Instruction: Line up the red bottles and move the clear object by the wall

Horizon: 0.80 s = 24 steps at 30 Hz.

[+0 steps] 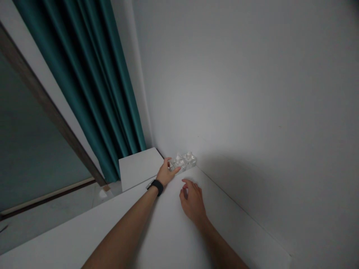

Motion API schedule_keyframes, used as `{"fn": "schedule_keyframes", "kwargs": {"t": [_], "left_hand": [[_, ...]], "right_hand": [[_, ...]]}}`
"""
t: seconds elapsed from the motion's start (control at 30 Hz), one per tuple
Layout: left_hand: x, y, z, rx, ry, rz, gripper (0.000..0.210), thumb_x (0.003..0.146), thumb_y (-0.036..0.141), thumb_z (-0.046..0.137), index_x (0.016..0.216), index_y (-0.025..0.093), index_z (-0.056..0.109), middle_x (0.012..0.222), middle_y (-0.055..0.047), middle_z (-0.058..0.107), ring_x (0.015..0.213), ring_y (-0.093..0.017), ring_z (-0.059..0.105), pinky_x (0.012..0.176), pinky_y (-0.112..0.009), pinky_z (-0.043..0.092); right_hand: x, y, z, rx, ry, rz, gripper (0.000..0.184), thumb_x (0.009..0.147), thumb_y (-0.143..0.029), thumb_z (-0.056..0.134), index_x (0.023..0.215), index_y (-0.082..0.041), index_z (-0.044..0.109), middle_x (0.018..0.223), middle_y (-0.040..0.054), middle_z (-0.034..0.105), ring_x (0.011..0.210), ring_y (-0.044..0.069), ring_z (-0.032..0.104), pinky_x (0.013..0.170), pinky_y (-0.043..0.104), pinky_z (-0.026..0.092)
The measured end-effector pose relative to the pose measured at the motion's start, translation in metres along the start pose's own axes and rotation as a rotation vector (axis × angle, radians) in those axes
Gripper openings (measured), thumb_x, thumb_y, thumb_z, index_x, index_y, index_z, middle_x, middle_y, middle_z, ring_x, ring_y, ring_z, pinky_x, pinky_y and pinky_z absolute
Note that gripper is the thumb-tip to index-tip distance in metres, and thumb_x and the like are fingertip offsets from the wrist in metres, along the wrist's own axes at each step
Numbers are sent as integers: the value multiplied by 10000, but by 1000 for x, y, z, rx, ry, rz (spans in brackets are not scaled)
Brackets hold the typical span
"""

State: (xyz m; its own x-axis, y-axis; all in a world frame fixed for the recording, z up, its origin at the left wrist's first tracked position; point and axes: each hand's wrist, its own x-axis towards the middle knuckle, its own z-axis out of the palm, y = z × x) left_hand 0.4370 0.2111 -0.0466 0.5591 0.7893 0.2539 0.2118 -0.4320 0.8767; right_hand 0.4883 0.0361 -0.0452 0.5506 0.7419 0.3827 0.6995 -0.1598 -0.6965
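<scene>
A clear, see-through container (188,160) with whitish, lumpy contents sits at the far end of the white surface, against the wall. I cannot make out what the contents are. My left hand (167,173), with a dark watch (156,186) at its wrist, grips the container's left end, thumb on the near side and fingers on the far side. Closer to me, my right hand (193,200) hovers over the white surface (168,228), apart from the container. Its fingers are loosely bent, thumb and forefinger apart, and nothing shows between them.
A pale wall (238,93) runs along the surface's far and right side. Left of the container stands a lower white cabinet top (140,166). Green curtains (103,74) hang behind it, beside a framed glass door (33,130). Light floor (64,209) shows at left.
</scene>
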Motion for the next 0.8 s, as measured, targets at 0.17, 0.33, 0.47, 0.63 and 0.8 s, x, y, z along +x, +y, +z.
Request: {"fn": "schedule_keyframes", "kwargs": {"t": [0.17,0.33,0.47,0.63,0.8], "left_hand": [[11,3,-10,-202,-116,-68,509,877,589,439,1183,197,550,1171,-97,641,1084,-226,579,963,-360,420],[32,6,-16,-276,-214,-67,416,832,536,515,960,179,685,1144,-107,691,1089,-260,592,981,-371,422],[38,6,-11,-320,-209,-82,349,768,462,586,907,167,711,1028,-102,727,1034,-259,612,968,-377,426],[43,6,-1,-348,-128,-96,327,745,405,530,856,161,716,944,-92,735,997,-254,617,920,-355,444],[47,14,6,-336,-57,-102,271,733,375,490,687,184,677,825,-85,725,913,-254,609,870,-331,444]], "right_hand": [[0,1,0,-3,-7,24,371,801,-122,485,1156,-180,576,932,51,654,959,229,572,914,391,389],[0,1,0,-3,-11,43,362,812,-131,480,1157,-177,581,931,50,657,962,229,575,922,388,380],[0,2,0,1,-2,35,365,806,-125,479,1151,-181,582,926,47,654,957,225,578,917,378,380],[1,1,0,-12,10,24,347,809,-131,484,1134,-188,591,916,42,660,944,220,587,903,366,387],[1,1,0,-11,11,19,341,809,-129,484,1126,-194,593,910,41,660,938,216,592,901,363,392]]}}
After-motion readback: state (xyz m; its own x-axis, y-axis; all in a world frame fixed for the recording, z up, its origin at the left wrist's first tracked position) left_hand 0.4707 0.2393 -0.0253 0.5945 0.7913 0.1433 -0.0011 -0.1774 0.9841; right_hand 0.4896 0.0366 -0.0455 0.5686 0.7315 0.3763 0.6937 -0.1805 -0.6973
